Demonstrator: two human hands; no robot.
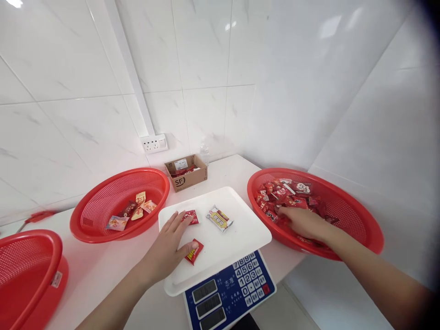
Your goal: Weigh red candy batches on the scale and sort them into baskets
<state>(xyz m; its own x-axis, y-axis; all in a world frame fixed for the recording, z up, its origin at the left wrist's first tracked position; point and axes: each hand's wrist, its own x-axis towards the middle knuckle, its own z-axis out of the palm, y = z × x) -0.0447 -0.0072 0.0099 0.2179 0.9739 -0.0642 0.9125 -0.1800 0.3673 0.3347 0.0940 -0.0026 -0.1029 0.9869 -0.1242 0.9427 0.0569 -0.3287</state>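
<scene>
My left hand (169, 251) lies over the left side of the white scale tray (237, 245), fingers stretched out. Its thumb rests on a small red packet with yellow print (194, 255), and its fingertips touch another red packet (193, 217). To their right on the tray is a white and yellow snack packet (220, 218). Inside the right red basket (357, 220), my right hand (302, 222) reaches down among many red wrapped snacks (282, 193). Its fingers are hidden, so I cannot tell whether they hold anything.
The scale's blue keypad panel (230, 291) juts out below the tray. A red basket (99, 201) with several packets stands at left, another (30, 275) nearer me. A small cardboard box (189, 179) sits behind the tray, by the tiled wall with a socket (154, 144).
</scene>
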